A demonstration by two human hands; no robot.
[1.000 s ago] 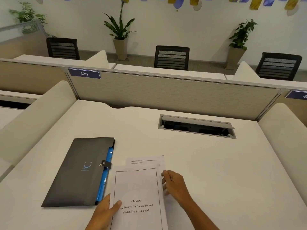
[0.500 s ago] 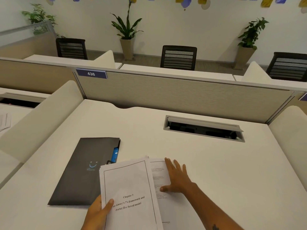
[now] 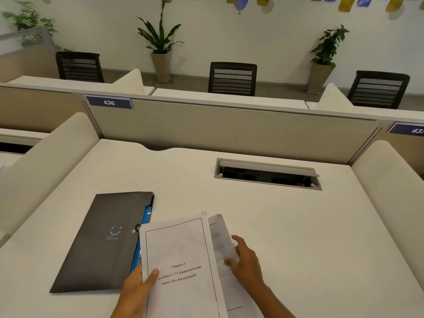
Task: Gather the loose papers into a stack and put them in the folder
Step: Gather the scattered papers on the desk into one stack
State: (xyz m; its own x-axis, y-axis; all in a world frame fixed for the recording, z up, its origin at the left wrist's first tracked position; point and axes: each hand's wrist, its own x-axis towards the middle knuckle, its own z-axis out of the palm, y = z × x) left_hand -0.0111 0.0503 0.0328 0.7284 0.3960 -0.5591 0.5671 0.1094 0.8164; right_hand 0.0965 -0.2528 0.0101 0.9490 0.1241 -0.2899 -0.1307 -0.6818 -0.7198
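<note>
My left hand grips a stack of white papers by its left edge, thumb on the top sheet, which reads "Chapter 3". The stack is raised and tilted over the desk. Under its right side lies a loose printed sheet, its right edge lifted and curling at my right hand, whose fingers curl around that edge. A dark grey folder with a blue inner pocket and a snap button lies flat to the left, partly covered by the stack's corner.
The white desk has an open cable tray slot at the back right. A beige partition closes the far side and padded dividers flank both sides. Chairs and potted plants stand beyond.
My left hand lifted the stack off the desk and tilted it toward the folder. My right hand went from pressing flat on the lower sheet to lifting its edge.
</note>
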